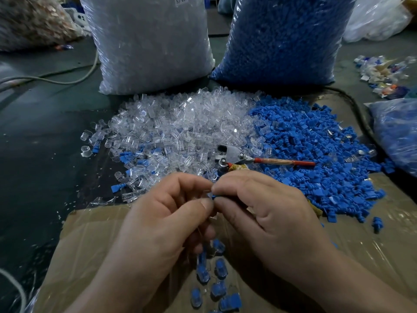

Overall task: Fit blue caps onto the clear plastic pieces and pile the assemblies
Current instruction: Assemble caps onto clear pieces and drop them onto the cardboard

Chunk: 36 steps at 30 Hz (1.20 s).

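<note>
Two bare hands meet at the centre, seen from above. The left hand [167,213] has its fingers curled, with thumb and forefinger pinched on a clear plastic piece [206,191]; only a faint glint of it shows. The right hand [268,211] faces it, fingers also curled, thumb and forefinger clamped on a small blue cap [214,196]. The fingertips of both hands touch around that cap, so how the cap and clear piece sit together is hidden.

Directly under the fingers, toward the person, a small pile of finished assemblies [216,274] lies on a sheet of cardboard [90,245] covered in shiny film. Each assembly is a clear shell with blue inside.

Just beyond the fingertips lies a metal cutting tool [237,154], its red handle pointing right. Beyond the left fingers spreads a loose heap of clear pieces [180,123]. Beyond and to the right of the right fingers spreads a loose heap of blue caps [316,150]. The two heaps touch, and a few parts are mixed along the join.

Farther off, behind the heaps, stand two tall plastic sacks: a sack of clear pieces [149,41] on the left fingers' side and a sack of blue caps [282,37] on the right. A pale cable [67,80] runs across the dark floor, well to the left.
</note>
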Available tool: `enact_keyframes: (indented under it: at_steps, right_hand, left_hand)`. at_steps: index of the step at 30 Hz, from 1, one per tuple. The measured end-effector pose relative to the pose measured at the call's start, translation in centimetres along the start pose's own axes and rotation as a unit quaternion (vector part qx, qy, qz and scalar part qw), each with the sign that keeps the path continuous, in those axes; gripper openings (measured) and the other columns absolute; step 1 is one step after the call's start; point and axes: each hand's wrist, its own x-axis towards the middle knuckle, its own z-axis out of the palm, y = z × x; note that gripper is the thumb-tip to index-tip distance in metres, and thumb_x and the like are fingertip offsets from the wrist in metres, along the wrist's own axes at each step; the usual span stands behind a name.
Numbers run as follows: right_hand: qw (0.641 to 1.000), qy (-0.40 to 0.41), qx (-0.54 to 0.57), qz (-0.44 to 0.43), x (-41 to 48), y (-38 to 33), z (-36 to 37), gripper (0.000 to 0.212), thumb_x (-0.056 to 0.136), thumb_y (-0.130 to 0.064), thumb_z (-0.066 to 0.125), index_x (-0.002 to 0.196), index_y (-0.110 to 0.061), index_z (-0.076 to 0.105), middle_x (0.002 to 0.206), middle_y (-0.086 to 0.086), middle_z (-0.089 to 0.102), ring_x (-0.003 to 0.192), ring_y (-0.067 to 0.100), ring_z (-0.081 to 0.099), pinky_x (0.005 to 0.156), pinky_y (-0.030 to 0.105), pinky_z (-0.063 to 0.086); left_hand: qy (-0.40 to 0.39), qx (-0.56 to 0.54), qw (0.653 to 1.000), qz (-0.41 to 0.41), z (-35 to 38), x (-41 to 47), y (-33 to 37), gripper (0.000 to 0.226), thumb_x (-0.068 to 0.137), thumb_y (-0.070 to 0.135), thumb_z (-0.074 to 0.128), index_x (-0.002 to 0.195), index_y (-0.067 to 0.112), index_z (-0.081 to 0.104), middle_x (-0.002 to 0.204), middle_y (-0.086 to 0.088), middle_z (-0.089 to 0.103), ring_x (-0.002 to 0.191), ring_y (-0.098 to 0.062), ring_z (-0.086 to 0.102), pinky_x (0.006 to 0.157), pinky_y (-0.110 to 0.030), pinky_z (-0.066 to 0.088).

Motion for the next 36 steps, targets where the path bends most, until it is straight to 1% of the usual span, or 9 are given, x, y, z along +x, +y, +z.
enact_keyframes:
  at_steps: [3, 6, 9, 11, 16, 20, 24, 29, 36]
  right_hand:
    - [0.999, -0.031, -0.015, -0.003, -0.1, -0.1, -0.1, 0.021, 0.096, -0.026, 0.052, 0.110, -0.020, 0.066, 0.108, -0.011, 0.062, 0.103, 0.004, 0.059, 0.086, 0.028, 0.051]
    - [0.988, -0.038, -0.153, 0.001, 0.0, 0.2, -0.9, 0.036, 0.092, -0.036, 0.049, 0.126, -0.027, 0.054, 0.122, -0.010, 0.056, 0.116, 0.009, 0.050, 0.099, 0.031, 0.046]
    - [0.931, -0.099, -0.318, 0.152, 0.8, 1.3, -2.6, 0.069, 0.084, -0.063, 0.040, 0.143, -0.037, 0.016, 0.144, -0.007, 0.036, 0.135, 0.018, 0.030, 0.112, 0.041, 0.025]
    - [0.885, -0.177, -0.366, 0.227, 1.0, 2.3, -3.5, 0.078, 0.081, -0.073, 0.034, 0.144, -0.038, 0.004, 0.151, -0.005, 0.025, 0.139, 0.022, 0.022, 0.115, 0.043, 0.021]
    - [0.874, -0.210, -0.373, 0.229, 1.5, 3.0, -4.1, 0.079, 0.074, -0.078, 0.019, 0.144, -0.040, 0.016, 0.143, -0.012, 0.039, 0.128, 0.020, 0.035, 0.105, 0.042, 0.032]
    - [0.882, -0.197, -0.371, 0.216, 1.9, 3.4, -4.0, 0.074, 0.073, -0.076, 0.023, 0.138, -0.040, 0.028, 0.128, -0.014, 0.051, 0.117, 0.019, 0.040, 0.098, 0.041, 0.034]
    - [0.906, -0.128, -0.347, 0.204, 2.0, 3.3, -3.9, 0.061, 0.080, -0.063, 0.042, 0.135, -0.037, 0.040, 0.113, -0.011, 0.054, 0.104, 0.018, 0.042, 0.090, 0.041, 0.034]
    - [0.962, -0.021, -0.242, 0.126, 1.3, 1.6, -4.4, 0.057, 0.083, -0.055, 0.046, 0.132, -0.026, 0.048, 0.100, -0.012, 0.053, 0.090, 0.009, 0.047, 0.072, 0.030, 0.036]
    - [0.976, -0.098, -0.188, 0.044, 0.2, 0.3, -4.0, 0.056, 0.079, -0.053, 0.052, 0.125, -0.021, 0.060, 0.103, -0.011, 0.064, 0.091, 0.012, 0.061, 0.075, 0.034, 0.055]
  left_hand:
    - [0.010, 0.020, 1.000, 0.003, 0.2, 0.0, -0.1, 0.032, 0.059, 0.027, 0.094, 0.085, 0.025, 0.075, 0.069, -0.007, 0.069, 0.054, -0.017, 0.066, 0.044, -0.021, 0.048]
    - [0.050, 0.010, 0.999, 0.003, 0.3, 0.3, -0.4, 0.025, 0.057, 0.030, 0.078, 0.081, 0.025, 0.074, 0.066, -0.006, 0.067, 0.052, -0.015, 0.063, 0.042, -0.020, 0.046]
    - [0.076, 0.025, 0.997, 0.014, 0.0, 0.4, -0.5, 0.019, 0.062, 0.024, 0.072, 0.081, 0.026, 0.074, 0.062, -0.006, 0.066, 0.049, -0.014, 0.062, 0.043, -0.018, 0.047]
    - [0.085, 0.012, 0.996, 0.012, -0.2, 0.5, -0.5, 0.016, 0.065, 0.021, 0.071, 0.080, 0.026, 0.074, 0.059, -0.006, 0.065, 0.047, -0.014, 0.061, 0.042, -0.018, 0.047]
    - [0.089, -0.003, 0.996, 0.002, -0.6, 0.7, -0.8, 0.016, 0.068, 0.018, 0.070, 0.082, 0.024, 0.075, 0.058, -0.007, 0.064, 0.046, -0.013, 0.059, 0.041, -0.018, 0.046]
    - [0.081, 0.011, 0.997, 0.008, -0.8, 0.8, -1.0, 0.017, 0.068, 0.022, 0.071, 0.084, 0.025, 0.074, 0.059, -0.006, 0.065, 0.048, -0.013, 0.060, 0.042, -0.018, 0.046]
    - [0.088, -0.009, 0.996, 0.010, -0.9, 0.7, -1.1, 0.017, 0.069, 0.021, 0.072, 0.085, 0.025, 0.075, 0.059, -0.007, 0.064, 0.046, -0.013, 0.057, 0.041, -0.018, 0.046]
    - [0.097, -0.026, 0.995, 0.022, -1.5, 0.7, -1.4, 0.018, 0.077, 0.022, 0.080, 0.092, 0.025, 0.072, 0.059, -0.007, 0.062, 0.044, -0.016, 0.052, 0.043, -0.029, 0.047]
    - [0.099, -0.038, 0.992, 0.073, -2.0, 0.9, -1.6, 0.012, 0.083, 0.020, 0.069, 0.094, 0.025, 0.071, 0.068, -0.005, 0.065, 0.052, -0.013, 0.055, 0.039, -0.021, 0.043]
